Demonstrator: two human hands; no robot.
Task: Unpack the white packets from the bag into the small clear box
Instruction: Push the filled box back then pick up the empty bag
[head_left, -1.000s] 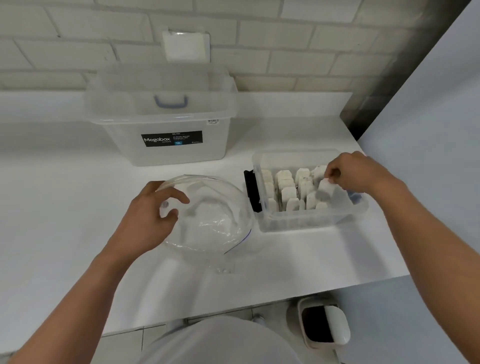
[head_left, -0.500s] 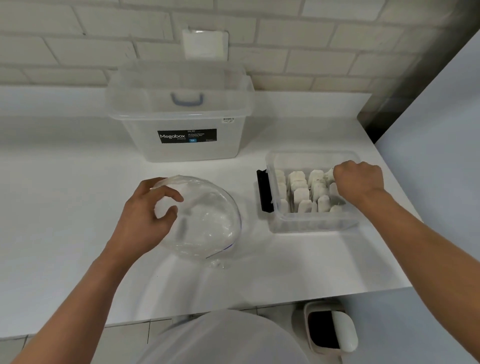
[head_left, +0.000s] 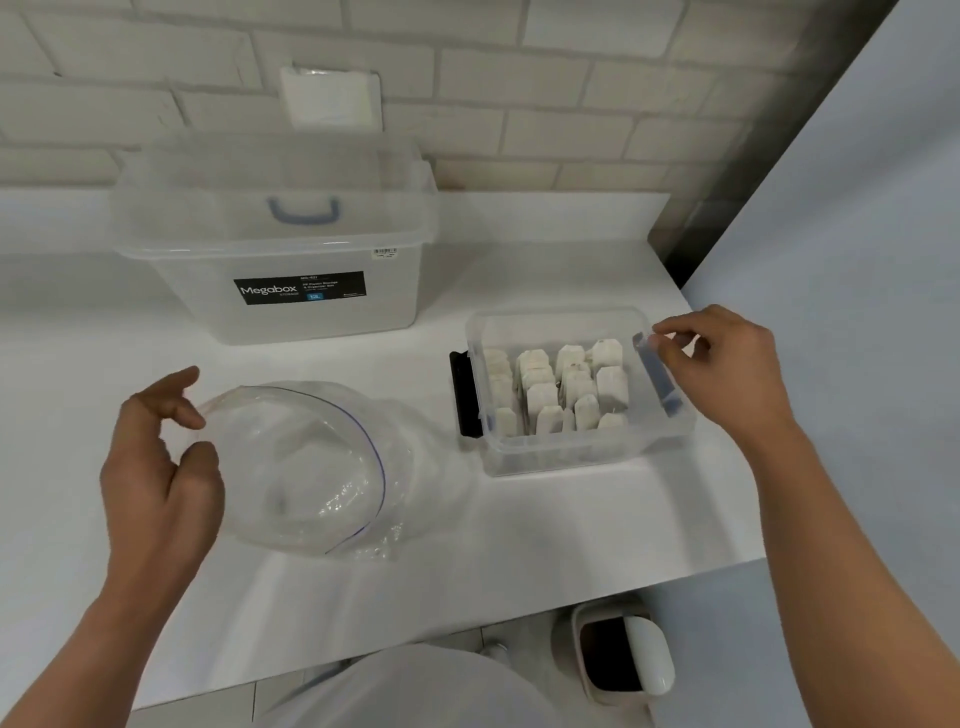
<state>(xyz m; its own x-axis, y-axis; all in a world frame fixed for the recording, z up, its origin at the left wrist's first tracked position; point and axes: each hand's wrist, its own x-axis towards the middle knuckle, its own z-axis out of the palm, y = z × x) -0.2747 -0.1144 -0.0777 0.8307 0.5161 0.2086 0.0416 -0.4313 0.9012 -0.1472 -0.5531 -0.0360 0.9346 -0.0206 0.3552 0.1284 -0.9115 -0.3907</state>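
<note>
While right hand (head_left: 727, 374) curls its fingertips at the blue latch (head_left: 657, 379) of the small clear box (head_left: 571, 457), pinch or mere touch can't tell, a tug could slide the box off the right edge of the bench (head_left: 519, 545) or topple the upright white packets (head_left: 608, 387) just left of that hand. Other side, left hand (head_left: 156, 478) loosely curled at the bag (head_left: 311, 467) mouth, grip unclear; bag near front edge, looks empty, packets well apart from it.

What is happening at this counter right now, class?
A person's left hand holds the clear bag open by its rim, and the bag looks empty. The white packets stand in rows in the small clear box. The right hand is at the box's blue latch; a grip isn't clear.
</note>
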